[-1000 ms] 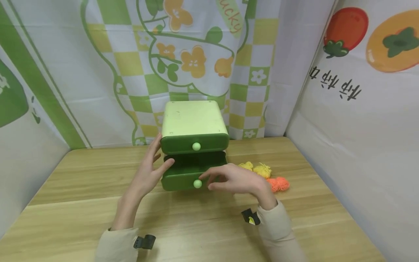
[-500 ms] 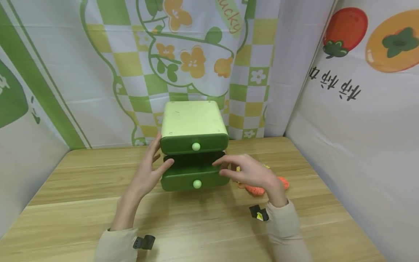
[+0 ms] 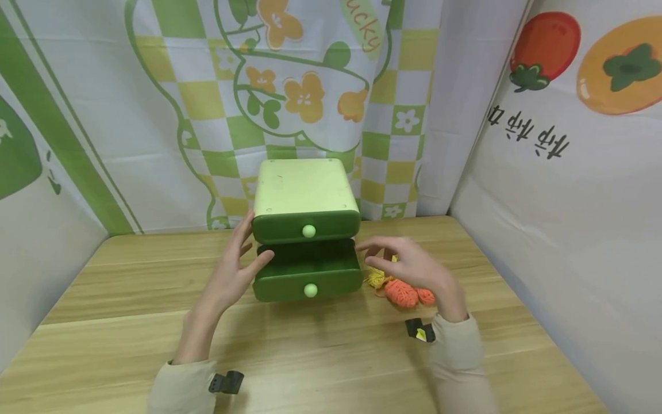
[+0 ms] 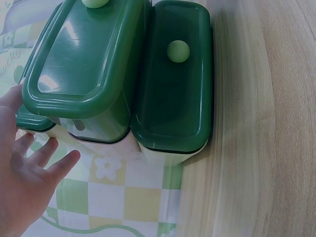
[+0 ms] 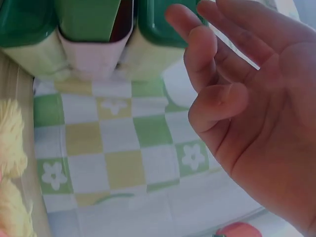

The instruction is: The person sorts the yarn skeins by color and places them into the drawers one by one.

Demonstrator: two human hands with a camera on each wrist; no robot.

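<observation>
A small cabinet point(image 3: 307, 187) with a pale green top and dark green drawers stands at the table's back. Its middle drawer point(image 3: 287, 286) is pulled out, its inside dark. The top drawer point(image 3: 279, 229) is closed, and the left wrist view shows a closed bottom drawer point(image 4: 173, 103). My left hand point(image 3: 233, 273) is at the cabinet's left side, fingers spread. Just right of the cabinet, my right hand point(image 3: 414, 263) has loosely bent fingers with nothing in them. It partly covers a bundle of yellow yarn point(image 3: 377, 279); orange yarn point(image 3: 401, 294) lies below it.
The wooden table point(image 3: 320, 356) extends in front of the cabinet. A patterned curtain point(image 3: 243, 144) hangs close behind it. White printed sheets flank the table, the right sheet point(image 3: 558, 195) showing fruit pictures. Each wrist wears a small black device.
My right hand has moved right, from beside the middle drawer's knob, past the drawer's right corner to over the yarn. The left hand and the drawers stay as they were.
</observation>
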